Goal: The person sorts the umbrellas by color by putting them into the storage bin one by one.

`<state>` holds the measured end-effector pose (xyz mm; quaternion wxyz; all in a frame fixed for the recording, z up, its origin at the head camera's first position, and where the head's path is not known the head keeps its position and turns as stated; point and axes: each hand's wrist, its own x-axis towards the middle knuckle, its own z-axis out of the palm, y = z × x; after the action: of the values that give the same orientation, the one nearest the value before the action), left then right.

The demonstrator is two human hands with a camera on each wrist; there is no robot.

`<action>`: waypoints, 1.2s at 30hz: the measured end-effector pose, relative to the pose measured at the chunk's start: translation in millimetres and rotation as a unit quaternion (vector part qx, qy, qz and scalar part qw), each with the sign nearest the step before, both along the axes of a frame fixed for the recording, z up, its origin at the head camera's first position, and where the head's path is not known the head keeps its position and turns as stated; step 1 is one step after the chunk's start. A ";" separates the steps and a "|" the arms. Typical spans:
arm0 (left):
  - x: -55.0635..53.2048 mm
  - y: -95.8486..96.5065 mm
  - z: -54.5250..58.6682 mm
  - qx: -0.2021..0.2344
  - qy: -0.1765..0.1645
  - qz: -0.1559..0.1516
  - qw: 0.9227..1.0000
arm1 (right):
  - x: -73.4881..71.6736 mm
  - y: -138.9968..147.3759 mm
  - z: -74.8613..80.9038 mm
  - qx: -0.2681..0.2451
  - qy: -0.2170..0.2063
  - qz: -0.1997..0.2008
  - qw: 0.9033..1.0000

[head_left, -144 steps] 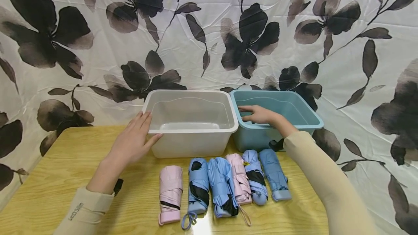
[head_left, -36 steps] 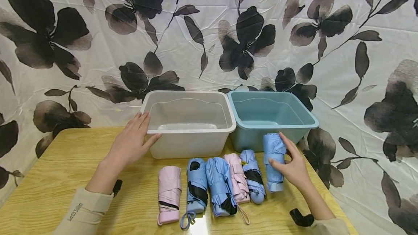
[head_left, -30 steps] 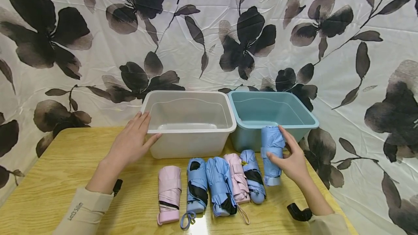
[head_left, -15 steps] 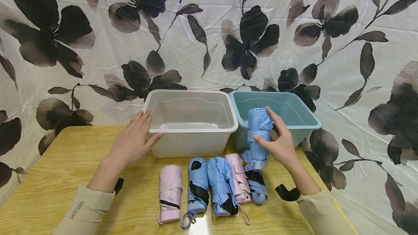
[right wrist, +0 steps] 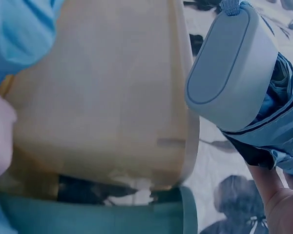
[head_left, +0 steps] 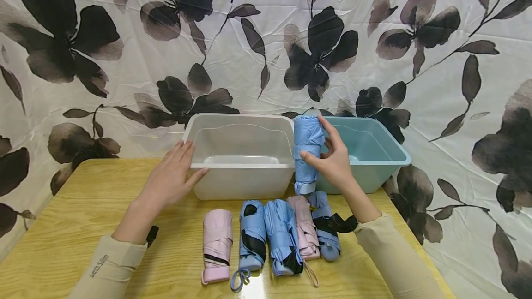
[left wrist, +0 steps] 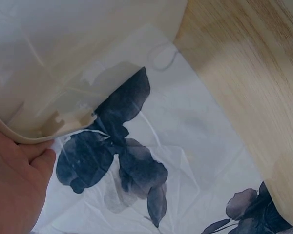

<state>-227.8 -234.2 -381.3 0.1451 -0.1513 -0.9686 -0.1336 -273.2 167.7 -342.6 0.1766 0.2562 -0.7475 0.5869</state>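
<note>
My right hand grips a folded blue umbrella, thumb on the near side. The umbrella stands upright in the air, overlapping the adjoining ends of the pale bin and the teal bin in the head view. Its flat light-blue handle with a cord fills the upper right of the right wrist view. My left hand rests on the pale bin's left rim, fingers straight and thumb spread along the front. In the left wrist view, that hand is at the bin's rim.
In front of the bins, folded umbrellas lie in a row: a pink one, two blue ones, another pink one and a blue one at the right end. A floral cloth hangs behind the wooden table.
My right hand left the teal bin, took the rightmost blue umbrella from the row, lifted it and carried it left and up towards the bins. My left hand stayed on the pale bin's rim.
</note>
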 end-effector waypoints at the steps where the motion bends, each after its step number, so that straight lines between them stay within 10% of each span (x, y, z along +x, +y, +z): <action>1: -0.2 0.2 0.0 0.001 0.002 0.000 1.000 | -2.6 -3.8 1.7 -0.003 0.000 0.004 1.000; 19: 0.6 0.7 0.0 -0.004 0.002 0.002 1.000 | -64.8 -71.5 24.5 -0.036 -0.066 0.043 0.996; 36: 1.5 -0.9 0.8 -0.009 -0.009 0.007 1.000 | -104.3 -144.7 7.7 0.030 -0.163 0.079 0.983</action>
<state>-226.2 -235.1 -380.5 0.1362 -0.1446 -0.9721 -0.1249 -377.5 23.0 -334.9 -0.0028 0.2207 -0.7612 0.6099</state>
